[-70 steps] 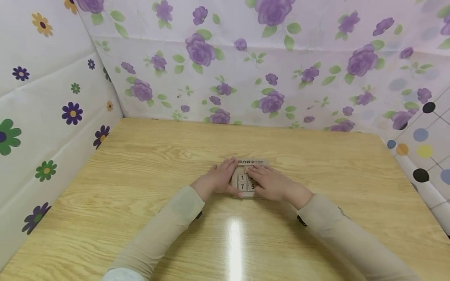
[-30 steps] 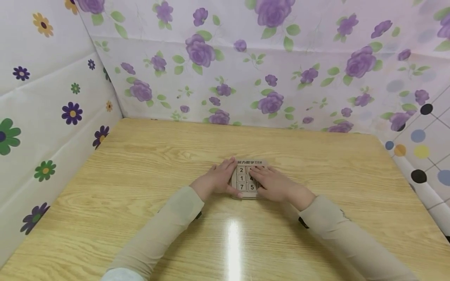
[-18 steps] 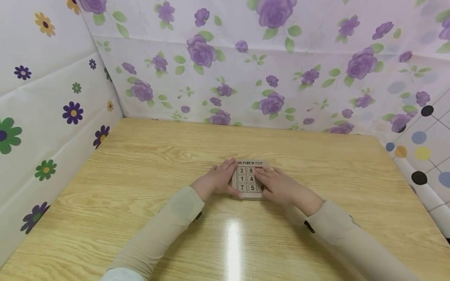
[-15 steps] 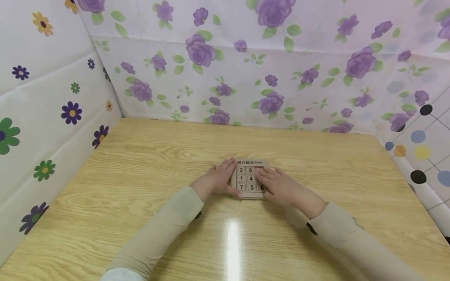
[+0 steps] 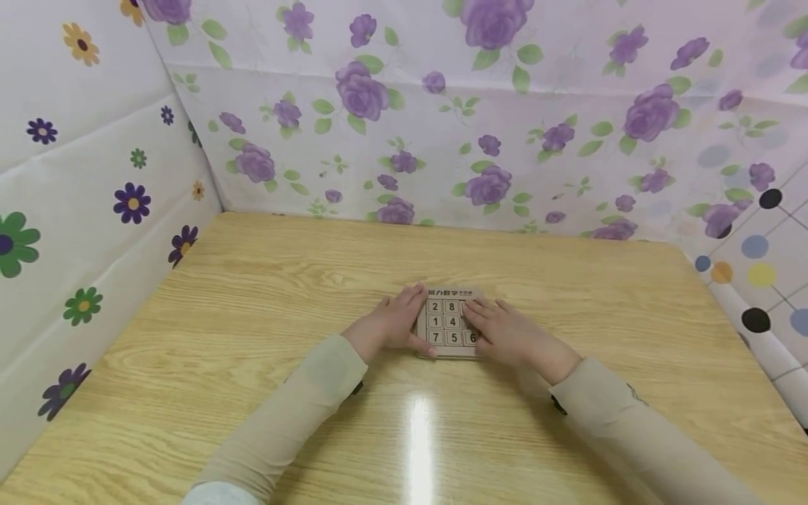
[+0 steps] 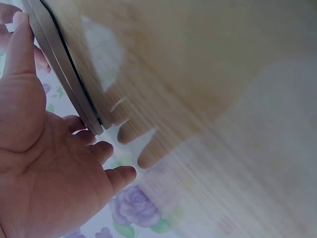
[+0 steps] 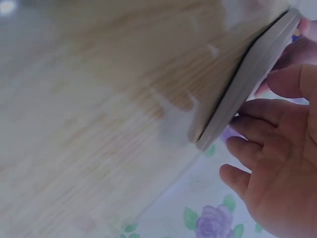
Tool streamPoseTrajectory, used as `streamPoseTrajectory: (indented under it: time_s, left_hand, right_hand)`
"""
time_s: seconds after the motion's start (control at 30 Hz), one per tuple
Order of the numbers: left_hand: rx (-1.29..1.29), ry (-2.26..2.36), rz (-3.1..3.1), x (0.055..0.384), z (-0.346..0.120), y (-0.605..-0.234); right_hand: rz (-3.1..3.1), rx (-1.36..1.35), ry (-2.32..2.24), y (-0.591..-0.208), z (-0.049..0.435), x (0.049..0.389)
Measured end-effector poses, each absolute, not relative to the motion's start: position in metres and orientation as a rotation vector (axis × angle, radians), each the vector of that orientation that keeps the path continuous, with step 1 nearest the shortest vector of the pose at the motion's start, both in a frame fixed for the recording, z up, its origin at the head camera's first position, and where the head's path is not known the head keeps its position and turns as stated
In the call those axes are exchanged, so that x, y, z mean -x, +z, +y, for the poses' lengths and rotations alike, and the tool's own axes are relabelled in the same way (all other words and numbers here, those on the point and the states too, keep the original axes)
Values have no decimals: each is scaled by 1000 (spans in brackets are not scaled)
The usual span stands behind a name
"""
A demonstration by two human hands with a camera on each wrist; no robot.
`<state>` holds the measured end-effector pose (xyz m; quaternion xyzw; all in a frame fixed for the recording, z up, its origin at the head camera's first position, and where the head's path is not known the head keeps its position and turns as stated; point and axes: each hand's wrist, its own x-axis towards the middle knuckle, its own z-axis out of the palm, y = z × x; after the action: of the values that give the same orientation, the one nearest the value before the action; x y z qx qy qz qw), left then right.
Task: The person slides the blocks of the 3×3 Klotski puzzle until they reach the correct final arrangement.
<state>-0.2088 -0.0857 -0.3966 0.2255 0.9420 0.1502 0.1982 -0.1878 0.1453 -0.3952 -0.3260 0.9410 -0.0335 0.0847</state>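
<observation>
A wooden sliding number puzzle (image 5: 452, 353) lies flat on the table in the head view. Its visible tiles read 2, 8, then 1, 4, then 7, 5, 6. My left hand (image 5: 396, 321) holds the puzzle's left side, thumb at the near left corner and fingertips at the far left one. My right hand (image 5: 508, 335) lies over the right column, its straight fingertips pressing on the upper right tiles and hiding them. In the left wrist view, the puzzle's edge (image 6: 64, 69) stands beside the thumb. The right wrist view shows the opposite edge (image 7: 247, 82) next to the fingers.
The wood-grain table (image 5: 303, 280) extends around the puzzle on all sides. A purple-flowered cloth (image 5: 404, 119) hangs behind it, and a daisy-patterned cloth (image 5: 101, 231) borders the left. A dotted cloth (image 5: 776, 280) is on the right.
Tile 2 has slid left into the top left slot, and tile 8 has followed into the top middle. My right hand has shifted right; the left stays put.
</observation>
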Motion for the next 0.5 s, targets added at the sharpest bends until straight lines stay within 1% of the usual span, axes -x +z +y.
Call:
streamPoseTrajectory:
  time_s: [0.23, 0.5]
  left_hand:
    - [-633, 415, 2648, 209, -86, -396]
    - [-636, 391, 2648, 209, -86, -397]
  right_hand:
    - [2814, 977, -94, -396, 145, 191]
    - [2734, 1073, -125, -392, 130, 177]
